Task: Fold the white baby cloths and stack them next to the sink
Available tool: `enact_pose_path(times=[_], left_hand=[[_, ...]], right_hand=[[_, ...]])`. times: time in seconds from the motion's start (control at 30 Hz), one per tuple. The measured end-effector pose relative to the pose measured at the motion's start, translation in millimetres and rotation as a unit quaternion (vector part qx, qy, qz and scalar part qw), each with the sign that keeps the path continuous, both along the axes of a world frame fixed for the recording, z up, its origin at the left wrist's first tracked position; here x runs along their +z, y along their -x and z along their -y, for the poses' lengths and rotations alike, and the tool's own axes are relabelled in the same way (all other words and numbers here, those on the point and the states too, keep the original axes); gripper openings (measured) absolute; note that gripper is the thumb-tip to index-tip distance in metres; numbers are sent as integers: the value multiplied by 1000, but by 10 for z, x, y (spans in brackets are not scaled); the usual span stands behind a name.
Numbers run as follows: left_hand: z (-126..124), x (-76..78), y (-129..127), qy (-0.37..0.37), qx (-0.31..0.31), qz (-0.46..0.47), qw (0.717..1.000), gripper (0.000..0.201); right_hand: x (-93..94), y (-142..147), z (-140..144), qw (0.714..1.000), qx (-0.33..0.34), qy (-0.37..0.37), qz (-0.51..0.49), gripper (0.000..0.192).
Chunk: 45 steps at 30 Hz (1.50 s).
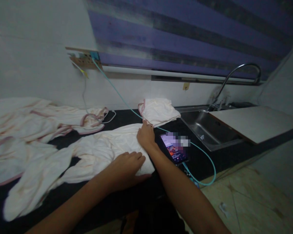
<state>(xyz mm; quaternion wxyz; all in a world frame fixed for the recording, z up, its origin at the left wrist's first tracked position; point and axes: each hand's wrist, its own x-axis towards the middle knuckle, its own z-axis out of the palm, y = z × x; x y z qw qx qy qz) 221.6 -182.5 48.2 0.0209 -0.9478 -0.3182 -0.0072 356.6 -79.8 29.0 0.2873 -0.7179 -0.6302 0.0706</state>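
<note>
A long white garment lies across the dark countertop, its right end folded into a layered edge and a sleeve-like part trailing to the lower left. My left hand rests palm down on the near right part of this cloth, thumb stretched out along its near edge. At the far right corner, my right hand has its fingers bent around the cloth edge; the fingertips are partly hidden. Just behind that hand sits a folded white garment with pink trim. More loose white cloth with pink edging is heaped at the left.
Right of my right forearm lies a lit phone, with a teal cable running from the wall socket strip past the folded garment. Further right are a steel sink, a curved tap and a pale board.
</note>
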Motion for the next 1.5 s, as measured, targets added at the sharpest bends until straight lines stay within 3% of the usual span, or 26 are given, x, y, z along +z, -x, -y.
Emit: enact_pose_path(times=[0.23, 0.33, 0.47, 0.6, 0.83, 0.97, 1.1, 1.17, 1.3, 1.5], left_hand=[[63, 12, -53, -56, -166, -35, 984, 14], [72, 19, -53, -85, -192, -33, 977, 12], [60, 71, -14, -85, -187, -14, 979, 18], [57, 138, 41, -79, -180, 5, 980, 22], [35, 86, 60, -42, -199, -28, 979, 8], [26, 24, 6, -9, -126, -44, 991, 19], [8, -21, -22, -15, 6, -22, 1000, 44], [-1, -41, -24, -21, 38, -29, 999, 48], [13, -60, -43, -3, -21, -26, 999, 35], [133, -10, -129, -7, -100, -34, 994, 25]], right_hand=[[-78, -27, -104, 999, 41, 8, -7, 29], [-72, 9, -141, 998, 42, -31, -34, 32], [-32, 20, -179, 988, 19, -70, -137, 30], [-39, -6, -223, 973, -8, -61, -221, 25], [-78, 5, -243, 973, 3, -65, -222, 32], [-32, -9, -185, 986, 20, -52, -156, 39], [18, -33, -91, 996, 2, -12, -92, 23], [41, -39, -50, 997, -15, 1, -82, 31], [71, -48, -6, 997, -29, 12, -73, 41], [45, -79, 0, 999, -20, 10, -36, 31]])
